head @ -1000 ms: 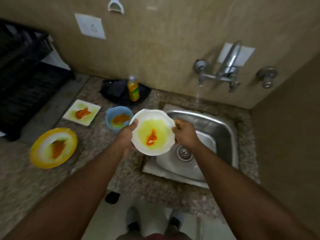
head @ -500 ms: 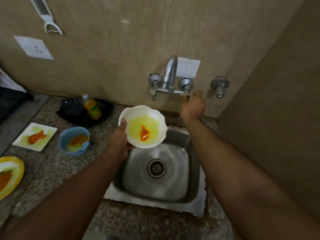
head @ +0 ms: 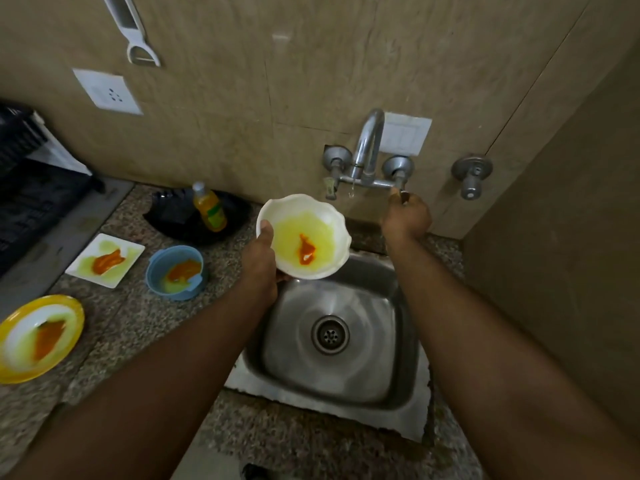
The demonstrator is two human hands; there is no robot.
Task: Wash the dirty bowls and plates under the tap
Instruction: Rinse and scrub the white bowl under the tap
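Note:
My left hand grips a white scalloped bowl by its left rim, thumb inside, above the back edge of the steel sink. The bowl carries yellow and orange smears. My right hand reaches to the wall tap and its fingers pinch the right handle. A few drops hang at the spout. On the counter to the left sit a dirty blue bowl, a white square plate and a yellow-rimmed plate, all smeared orange.
A yellow soap bottle stands in a black dish by the wall. A black rack fills the far left. A second valve is on the wall at right. A side wall closes the right.
The right hand left the bowl, rose to the tap and now pinches its right handle. The left hand alone carried the bowl over the sink. Drops show at the spout.

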